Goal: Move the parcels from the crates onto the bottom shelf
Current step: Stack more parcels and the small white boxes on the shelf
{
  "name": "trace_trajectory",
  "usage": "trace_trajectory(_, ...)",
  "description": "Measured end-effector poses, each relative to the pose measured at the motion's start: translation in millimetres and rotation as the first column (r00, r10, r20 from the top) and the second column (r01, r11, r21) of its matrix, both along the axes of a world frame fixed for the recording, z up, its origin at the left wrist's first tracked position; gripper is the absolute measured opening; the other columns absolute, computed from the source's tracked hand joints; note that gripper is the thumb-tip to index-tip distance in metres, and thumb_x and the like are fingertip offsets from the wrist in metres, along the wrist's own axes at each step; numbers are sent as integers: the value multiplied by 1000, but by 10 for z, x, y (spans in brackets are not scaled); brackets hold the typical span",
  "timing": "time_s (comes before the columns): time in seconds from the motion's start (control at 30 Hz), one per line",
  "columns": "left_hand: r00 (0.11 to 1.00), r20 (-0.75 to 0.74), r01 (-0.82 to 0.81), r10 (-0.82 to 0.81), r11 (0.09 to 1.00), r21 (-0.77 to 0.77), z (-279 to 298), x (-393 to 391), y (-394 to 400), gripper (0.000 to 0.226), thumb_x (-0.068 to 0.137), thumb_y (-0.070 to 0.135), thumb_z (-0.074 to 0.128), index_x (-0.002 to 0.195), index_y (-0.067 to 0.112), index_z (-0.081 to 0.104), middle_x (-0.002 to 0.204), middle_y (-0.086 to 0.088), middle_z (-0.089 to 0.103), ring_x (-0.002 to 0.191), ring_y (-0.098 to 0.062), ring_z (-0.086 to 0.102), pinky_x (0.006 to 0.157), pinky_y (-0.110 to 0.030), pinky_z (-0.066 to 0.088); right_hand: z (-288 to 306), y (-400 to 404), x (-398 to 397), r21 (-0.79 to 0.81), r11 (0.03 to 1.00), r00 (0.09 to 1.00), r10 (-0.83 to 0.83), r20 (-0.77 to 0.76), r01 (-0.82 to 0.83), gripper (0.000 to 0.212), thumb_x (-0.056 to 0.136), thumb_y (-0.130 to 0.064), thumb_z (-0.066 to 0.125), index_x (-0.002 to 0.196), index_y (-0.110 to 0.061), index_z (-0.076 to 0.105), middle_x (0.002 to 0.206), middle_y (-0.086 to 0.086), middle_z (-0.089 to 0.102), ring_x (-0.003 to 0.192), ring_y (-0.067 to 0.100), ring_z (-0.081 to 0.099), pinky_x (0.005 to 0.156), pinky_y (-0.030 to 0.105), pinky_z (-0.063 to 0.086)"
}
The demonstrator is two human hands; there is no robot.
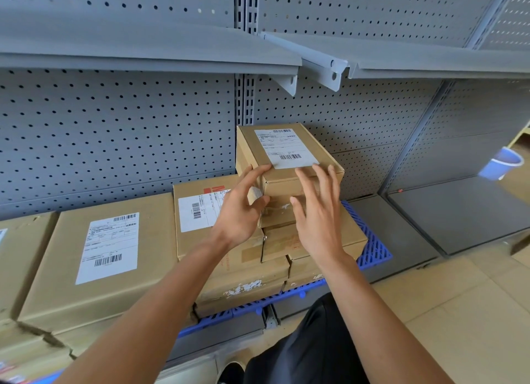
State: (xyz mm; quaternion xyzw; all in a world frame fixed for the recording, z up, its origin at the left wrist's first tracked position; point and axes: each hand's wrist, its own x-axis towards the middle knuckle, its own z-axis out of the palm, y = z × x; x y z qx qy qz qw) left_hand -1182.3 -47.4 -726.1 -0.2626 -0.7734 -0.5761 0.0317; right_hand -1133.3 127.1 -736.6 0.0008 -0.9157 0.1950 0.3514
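From the head view, the small brown cardboard parcel with a white label (288, 157) sits atop a stack of cartons on the bottom shelf (401, 228), directly ahead of both hands, its long axis running away from the person. The left hand (243, 208) touches its near-left corner with loosely spread fingers; the right hand (318, 211), open and flat, lies against its near face, equally close. The crates are out of frame, and the hands hide the parcel's lower front.

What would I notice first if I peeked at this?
Two hands, left hand and right hand, reach to a small box perched atop a stack in the middle. Big boxes with white labels line the shelf to the left, on a blue mat, before a grey holey wall.
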Motion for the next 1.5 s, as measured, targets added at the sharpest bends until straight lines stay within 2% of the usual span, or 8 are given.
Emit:
trace_trajectory(0.1, 1000, 2, 1, -1, 1000, 14, 8, -10, 7, 61, 97, -3, 57, 144, 35, 48, 149, 12, 48, 143, -7, 38, 122, -37, 30, 6, -39, 9, 15, 1000, 1000, -2, -5, 2, 52, 96, -16, 64, 145, -17, 47, 154, 10, 35, 152, 34, 13, 117, 56, 29)
trace_trajectory(0.43, 1000, -7, -16, 16, 1000, -8, -76, -49, 69, 57, 99, 5, 59, 144, 36, 46, 149, 17, 48, 147, -13, 34, 122, -47, 29, -21, -24, 7, 30, 1000, 1000, 7, -11, -6, 50, 95, -15, 64, 143, -17, 50, 151, 10, 38, 152, 35, 12, 116, 59, 27)
trace_trajectory(0.7, 1000, 14, 4, -4, 1000, -1, -111, -24, 21, 57, 101, 9, 57, 146, 41, 43, 154, 14, 43, 152, -13, 25, 124, -49, 24, -42, -37, 40, 82, 996, 1000, -19, -4, 19, 51, 96, -17, 63, 144, -17, 49, 151, 11, 38, 151, 36, 13, 115, 59, 28)
trace_trajectory(0.9, 998, -54, -48, 41, 990, -132, -13, 85, -5, 56, 104, 18, 54, 147, 50, 37, 160, 7, 35, 154, -6, 12, 120, -45, 31, -56, -58, 50, 147, 988, 996, -54, 74, 43, 55, 100, -19, 56, 151, -15, 37, 158, 14, 28, 153, 37, 0, 115, 57, 31)
trace_trajectory(1.07, 979, -177, -156, 101, 931, -329, 65, 128, -61, 61, 105, 32, 51, 151, 57, 22, 161, 5, 31, 136, -21, 46, 103, -45, 49, -22, -78, 77, 205, 978, 989, -67, 129, 40, 69, 98, -18, 59, 157, -15, 23, 163, 15, 19, 153, 40, -4, 114, 54, 36)
trace_trajectory(1.17, 973, -197, -186, 120, 913, -364, 94, 166, -87, 65, 104, 32, 53, 156, 48, 18, 159, 10, 34, 131, -22, 50, 94, -49, 54, 15, -109, 113, 197, 980, 990, -46, 135, 19, 75, 94, -10, 60, 158, -18, 21, 165, 14, 12, 153, 38, -6, 119, 53, 28)
trace_trajectory(1.3, 960, -222, -257, 173, 860, -442, 87, 207, -215, 54, 103, 37, 52, 154, 38, 32, 153, 8, 45, 132, -23, 48, 94, -48, 53, 47, -199, 174, 177, 984, 990, -30, 140, 5, 74, 93, -6, 59, 157, -19, 25, 166, 11, 11, 154, 33, -2, 120, 36, 11)
trace_trajectory(1.5, 943, -250, -323, 218, 773, -545, 144, 359, -496, 38, 104, 37, 51, 141, 30, 54, 142, 9, 56, 133, -18, 46, 98, -48, 50, 51, -385, 275, 175, 979, 992, 97, 78, -110, 59, 90, -5, 61, 146, -14, 46, 159, 13, 30, 150, 32, 22, 117, 51, 32)
